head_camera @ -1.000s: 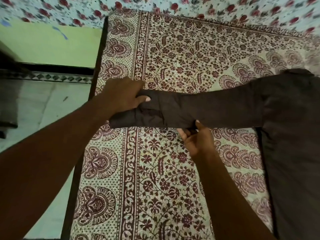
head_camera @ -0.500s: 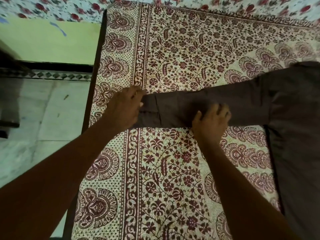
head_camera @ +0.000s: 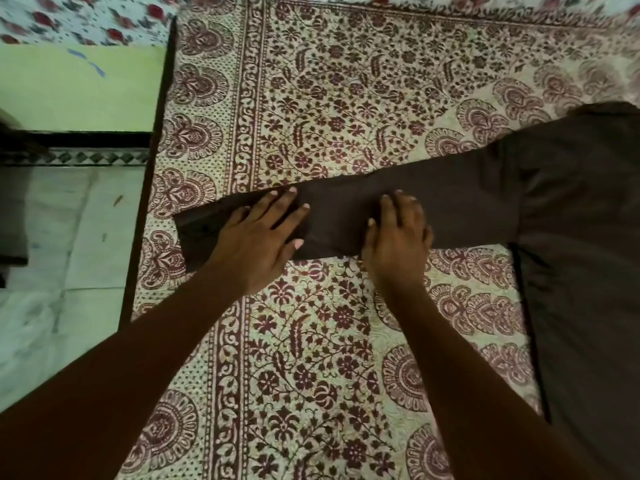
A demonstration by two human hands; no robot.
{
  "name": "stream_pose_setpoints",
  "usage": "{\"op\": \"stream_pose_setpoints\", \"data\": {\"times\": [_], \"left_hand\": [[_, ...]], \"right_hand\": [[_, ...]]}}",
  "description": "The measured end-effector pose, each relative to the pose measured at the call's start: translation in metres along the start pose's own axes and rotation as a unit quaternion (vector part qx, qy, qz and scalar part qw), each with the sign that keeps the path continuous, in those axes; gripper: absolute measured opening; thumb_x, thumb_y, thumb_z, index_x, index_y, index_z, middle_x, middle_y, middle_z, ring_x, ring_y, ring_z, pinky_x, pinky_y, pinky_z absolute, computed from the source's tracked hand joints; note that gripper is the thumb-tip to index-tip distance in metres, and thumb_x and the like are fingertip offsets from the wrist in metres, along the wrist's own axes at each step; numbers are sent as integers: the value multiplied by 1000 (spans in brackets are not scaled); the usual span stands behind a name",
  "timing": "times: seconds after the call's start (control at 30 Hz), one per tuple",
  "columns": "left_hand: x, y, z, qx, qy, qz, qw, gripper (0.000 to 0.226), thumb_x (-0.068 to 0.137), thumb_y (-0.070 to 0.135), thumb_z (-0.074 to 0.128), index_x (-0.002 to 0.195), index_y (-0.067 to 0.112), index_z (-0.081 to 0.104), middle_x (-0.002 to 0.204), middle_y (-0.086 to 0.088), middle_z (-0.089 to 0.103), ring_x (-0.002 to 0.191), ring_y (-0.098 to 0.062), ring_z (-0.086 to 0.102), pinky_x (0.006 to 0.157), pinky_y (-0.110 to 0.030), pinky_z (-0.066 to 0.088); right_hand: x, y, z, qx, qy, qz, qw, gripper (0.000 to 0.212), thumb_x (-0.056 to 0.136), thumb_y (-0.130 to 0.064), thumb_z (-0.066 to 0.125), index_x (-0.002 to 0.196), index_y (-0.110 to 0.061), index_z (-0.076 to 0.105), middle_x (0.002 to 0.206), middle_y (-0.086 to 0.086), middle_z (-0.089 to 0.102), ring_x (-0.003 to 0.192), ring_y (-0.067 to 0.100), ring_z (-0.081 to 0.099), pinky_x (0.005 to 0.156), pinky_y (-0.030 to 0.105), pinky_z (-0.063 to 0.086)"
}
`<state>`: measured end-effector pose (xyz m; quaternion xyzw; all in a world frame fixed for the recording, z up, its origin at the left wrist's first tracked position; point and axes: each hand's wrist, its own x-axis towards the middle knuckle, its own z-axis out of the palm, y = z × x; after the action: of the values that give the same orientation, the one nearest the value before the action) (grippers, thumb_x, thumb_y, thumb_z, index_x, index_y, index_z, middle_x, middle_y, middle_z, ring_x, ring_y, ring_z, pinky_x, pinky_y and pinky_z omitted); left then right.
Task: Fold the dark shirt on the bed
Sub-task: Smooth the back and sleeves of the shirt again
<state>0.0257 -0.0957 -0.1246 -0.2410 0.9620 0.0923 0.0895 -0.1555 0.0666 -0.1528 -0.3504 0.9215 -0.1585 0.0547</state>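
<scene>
Left hand (head_camera: 258, 237) and right hand (head_camera: 398, 237) lay flat, fingers straight, on the long sleeve (head_camera: 460, 209) of the dark brown cloth shirt (head_camera: 581, 271) on the maroon floral bedspread (head_camera: 311, 98). A leftward push could slide its cuff, seemingly at the edge, off.

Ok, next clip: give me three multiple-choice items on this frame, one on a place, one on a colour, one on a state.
1. Where does the left hand rest?
A. On the sleeve, near its cuff end
B. On the shirt's body
C. On the floor

2. What colour is the print on the bedspread?
A. Blue
B. Maroon on cream
C. Plain green

3. How does the right hand meet the sleeve?
A. Pinching its edge
B. Hovering above it
C. Flat on top, palm down

Answers: 1 A, the hand lies on the sleeve's left end; 2 B, dark red flowers cover a pale ground; 3 C, its fingers are laid out on the cloth.
</scene>
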Motion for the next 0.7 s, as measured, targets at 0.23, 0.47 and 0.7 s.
{"op": "stream_pose_setpoints", "data": {"times": [0.23,0.47,0.7], "left_hand": [[50,92,-16,15,-28,-171,985,54,99,37,49,147,13,45,152,-18,44,141,-39,41,114,-58,33],[142,232,-1,-47,65,105,991,54,101,28,47,152,11,45,161,-10,41,150,-30,38,114,-50,40],[228,346,16,-33,29,191,981,63,109,35,36,167,23,12,176,5,3,162,-18,2,126,-46,22]], "right_hand": [[19,105,-28,94,40,-187,977,36,96,-14,59,129,-4,71,141,16,64,129,36,61,106,49,52],[44,257,-78,41,172,22,984,40,97,-17,47,124,2,70,133,21,65,125,39,60,109,47,49],[77,321,-75,-39,76,15,996,55,103,-32,38,145,-1,57,157,21,48,146,41,44,114,58,42]]}}
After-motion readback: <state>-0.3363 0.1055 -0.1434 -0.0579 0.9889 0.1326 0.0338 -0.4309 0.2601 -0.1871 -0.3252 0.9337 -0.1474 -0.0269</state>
